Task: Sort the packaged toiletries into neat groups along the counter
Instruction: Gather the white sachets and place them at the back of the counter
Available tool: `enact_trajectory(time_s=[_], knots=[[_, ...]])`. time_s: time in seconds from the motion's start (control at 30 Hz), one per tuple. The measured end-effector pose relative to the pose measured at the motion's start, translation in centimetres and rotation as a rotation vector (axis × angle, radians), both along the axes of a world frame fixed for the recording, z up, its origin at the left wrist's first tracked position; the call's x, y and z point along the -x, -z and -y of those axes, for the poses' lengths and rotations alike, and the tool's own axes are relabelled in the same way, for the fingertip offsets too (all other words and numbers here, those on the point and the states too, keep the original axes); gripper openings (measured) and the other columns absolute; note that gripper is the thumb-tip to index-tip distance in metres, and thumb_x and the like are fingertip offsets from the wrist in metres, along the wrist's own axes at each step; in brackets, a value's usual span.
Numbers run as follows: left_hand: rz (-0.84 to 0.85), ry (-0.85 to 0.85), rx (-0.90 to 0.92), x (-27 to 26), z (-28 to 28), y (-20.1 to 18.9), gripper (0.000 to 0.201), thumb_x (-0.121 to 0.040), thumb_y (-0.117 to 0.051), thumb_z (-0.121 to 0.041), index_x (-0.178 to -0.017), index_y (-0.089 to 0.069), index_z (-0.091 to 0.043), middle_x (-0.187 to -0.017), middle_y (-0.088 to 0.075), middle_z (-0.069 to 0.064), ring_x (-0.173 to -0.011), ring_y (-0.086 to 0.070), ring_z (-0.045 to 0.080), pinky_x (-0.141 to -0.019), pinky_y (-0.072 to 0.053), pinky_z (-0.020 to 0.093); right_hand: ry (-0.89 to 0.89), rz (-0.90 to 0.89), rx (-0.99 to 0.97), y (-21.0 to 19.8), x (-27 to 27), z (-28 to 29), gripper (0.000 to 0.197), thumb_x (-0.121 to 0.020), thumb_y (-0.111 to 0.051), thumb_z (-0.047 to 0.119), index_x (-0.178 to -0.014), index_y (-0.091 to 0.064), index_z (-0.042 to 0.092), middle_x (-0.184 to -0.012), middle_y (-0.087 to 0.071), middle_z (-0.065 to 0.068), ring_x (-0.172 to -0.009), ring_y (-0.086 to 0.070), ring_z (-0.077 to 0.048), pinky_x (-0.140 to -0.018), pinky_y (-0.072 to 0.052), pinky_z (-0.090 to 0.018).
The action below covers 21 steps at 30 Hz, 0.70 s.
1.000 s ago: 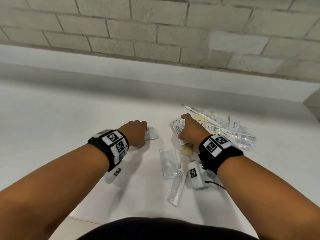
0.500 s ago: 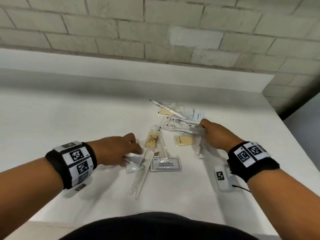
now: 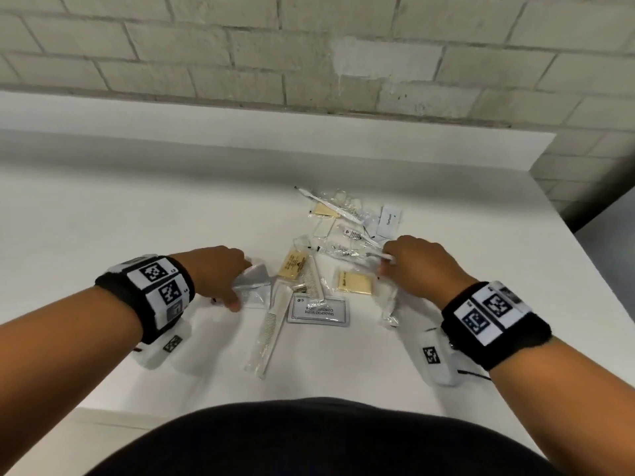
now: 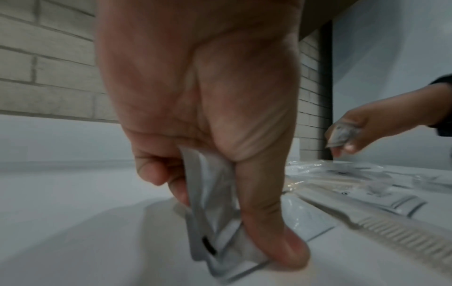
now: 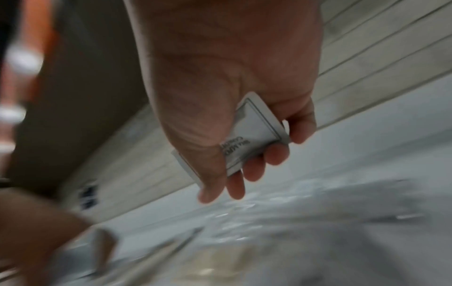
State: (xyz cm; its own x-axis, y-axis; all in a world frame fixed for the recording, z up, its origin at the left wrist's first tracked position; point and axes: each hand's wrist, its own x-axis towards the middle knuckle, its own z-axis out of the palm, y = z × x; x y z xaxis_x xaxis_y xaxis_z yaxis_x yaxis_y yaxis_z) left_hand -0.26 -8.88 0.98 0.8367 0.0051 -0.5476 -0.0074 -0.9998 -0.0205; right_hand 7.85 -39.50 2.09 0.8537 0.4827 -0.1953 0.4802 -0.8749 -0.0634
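Head view: toiletry packets lie in a loose pile mid-counter [image 3: 103, 207]. Left hand [image 3: 214, 273] at 9 o'clock of the pile, thumb and fingers pinched on a silvery foil sachet [image 3: 252, 285]; left wrist view confirms, sachet [image 4: 212, 193] clamped between thumb and curled fingers, lower corner touching the counter. Right hand [image 3: 417, 269] at 3 o'clock of the pile; right wrist view shows fingers curled round a white sachet [image 5: 254, 135] with partial print "SHAMPO…", rest hidden by the thumb.

Flat on the counter at 6 o'clock of the pile: another shampoo sachet [image 3: 319, 310], label upside down to the camera, reads "SHAMPOO WITH CONDITIONER". Bagged white comb [image 3: 271, 324] just at its 9 o'clock, lying diagonally; second comb [image 3: 312, 281] just above the sachet. Two yellow soap packets: one [image 3: 292, 266] beside the second comb, small print unreadable; one [image 3: 354, 283] near the right hand. At 12 o'clock: clear bags with a wrapped toothbrush [image 3: 330, 206], and a white toothpaste packet [image 3: 390, 219], label blurry.

Grey brick wall [image 3: 309, 46] behind the counter.
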Motion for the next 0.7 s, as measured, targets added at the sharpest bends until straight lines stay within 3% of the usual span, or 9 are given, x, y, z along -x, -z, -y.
enact_trajectory(time_s=[0.1, 0.17, 0.23, 0.3, 0.4, 0.57, 0.63, 0.7], knots=[[-0.004, -0.073, 0.064, 0.2, -0.4, 0.4, 0.038, -0.068, -0.078, -0.034, -0.089, -0.047, -0.028, -0.075, -0.055, -0.012, -0.074, -0.056, 0.012, -0.060, -0.038, 0.027, -0.118, -0.132, -0.045, 0.0, 3.7, -3.6, 0.035, -0.076, -0.062, 0.057, -0.084, -0.060, 0.023, -0.086, -0.062, 0.006, -0.076, -0.058, -0.016, -0.059, -0.034, -0.026], [0.003, -0.116, 0.082, 0.3, -0.2, 0.4, 0.040, -0.068, -0.079, -0.033, -0.091, -0.046, -0.028, -0.075, -0.055, -0.011, -0.072, -0.055, 0.013, -0.059, -0.037, 0.028, -0.189, -0.170, -0.001, 1.2, 5.3, -5.6, 0.046, -0.069, -0.067, 0.060, -0.094, -0.058, 0.023, -0.094, -0.060, 0.003, -0.083, -0.058, -0.019, -0.065, -0.035, -0.030], [0.016, -0.160, 0.093, 0.6, -0.2, 0.5, 0.049, -0.068, -0.079, -0.034, -0.099, -0.042, -0.027, -0.080, -0.054, -0.009, -0.074, -0.056, 0.015, -0.058, -0.037, 0.028, -0.173, -0.170, 0.009, 1.9, 5.5, -6.5, 0.058, -0.067, -0.074, 0.054, -0.110, -0.055, 0.020, -0.107, -0.055, -0.001, -0.093, -0.058, -0.024, -0.070, -0.036, -0.032], [0.028, -0.234, 0.130, 1.0, -0.2, 0.6, 0.059, -0.067, -0.080, -0.033, -0.109, -0.040, -0.023, -0.087, -0.054, -0.007, -0.074, -0.060, 0.017, -0.055, -0.039, 0.027, -0.154, -0.196, 0.016, 2.1, 5.0, -6.5, 0.063, -0.067, -0.077, 0.046, -0.116, -0.051, 0.017, -0.112, -0.050, -0.003, -0.093, -0.056, -0.025, -0.072, -0.040, -0.033], [0.050, -0.289, 0.138, 1.4, 0.0, 0.6, 0.060, -0.068, -0.080, -0.034, -0.111, -0.040, -0.018, -0.090, -0.053, -0.006, -0.068, -0.059, 0.014, -0.052, -0.041, 0.024, -0.119, -0.293, 0.004, 2.2, 4.0, -5.5, 0.057, -0.067, -0.080, 0.035, -0.110, -0.048, 0.017, -0.111, -0.057, -0.003, -0.093, -0.058, -0.024, -0.072, -0.046, -0.032], [0.036, -0.273, 0.007, 1.5, 0.2, -0.4, 0.046, -0.072, -0.076, -0.040, -0.105, -0.061, -0.011, -0.083, -0.060, -0.003, -0.076, -0.059, 0.018, -0.066, -0.046, 0.026, -0.031, -0.356, 0.009, 0.7, 1.9, -3.3, 0.031, -0.078, -0.075, 0.028, -0.095, -0.051, 0.018, -0.094, -0.060, -0.002, -0.074, -0.052, -0.015, -0.055, -0.034, -0.024], [0.143, -0.395, 0.161, 1.5, 0.1, -1.4, 0.036, -0.073, -0.075, -0.035, -0.099, -0.063, -0.014, -0.074, -0.061, -0.005, -0.067, -0.061, 0.016, -0.062, -0.049, 0.025, 0.029, -0.330, -0.089, -0.8, 1.0, -2.2, 0.022, -0.085, -0.068, 0.031, -0.087, -0.051, 0.016, -0.080, -0.055, 0.001, -0.073, -0.051, -0.016, -0.054, -0.033, -0.024], [0.297, -0.529, 0.468, 1.4, 1.0, -2.8, 0.028, -0.080, -0.071, -0.031, -0.101, -0.059, -0.017, -0.079, -0.063, -0.002, -0.066, -0.062, 0.014, -0.061, -0.050, 0.024, 0.173, -0.434, -0.430, -1.8, 0.4, -1.6, 0.018, -0.086, -0.068, 0.026, -0.080, -0.058, 0.013, -0.070, -0.057, 0.001, -0.065, -0.053, -0.015, -0.054, -0.036, -0.024]])
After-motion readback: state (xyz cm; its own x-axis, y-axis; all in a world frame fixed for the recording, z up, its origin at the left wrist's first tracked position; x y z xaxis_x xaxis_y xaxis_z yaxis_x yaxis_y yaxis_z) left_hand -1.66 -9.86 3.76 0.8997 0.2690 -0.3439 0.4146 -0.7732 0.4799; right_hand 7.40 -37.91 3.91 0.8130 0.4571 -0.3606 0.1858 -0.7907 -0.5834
